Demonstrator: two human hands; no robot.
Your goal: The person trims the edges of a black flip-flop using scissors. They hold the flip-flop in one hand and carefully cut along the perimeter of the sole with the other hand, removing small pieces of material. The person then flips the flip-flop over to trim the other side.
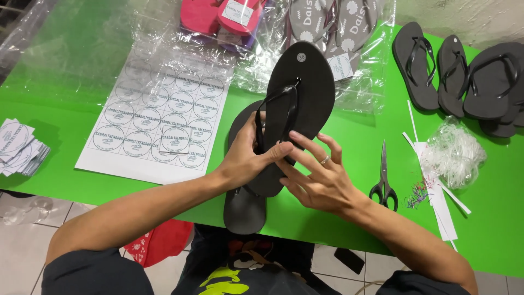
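Over the green table [71, 117] I hold a black flip-flop [307, 82] tilted up, its toe pointing away. My left hand [248, 158] grips its heel end, thumb across the black strap [275, 106]. My right hand [316, 177] touches the same heel from the right with fingers spread, a ring on one finger. Under it lies a second black flip-flop [244, 210], its heel hanging past the table's near edge.
A white sheet of round stickers [155, 123] lies left, a stack of cards [19, 147] at the far left. Black-handled scissors [383, 180], paper strips and a clump of white plastic ties [453, 153] lie right. More black flip-flops [464, 76] and bagged pink and grey pairs sit behind.
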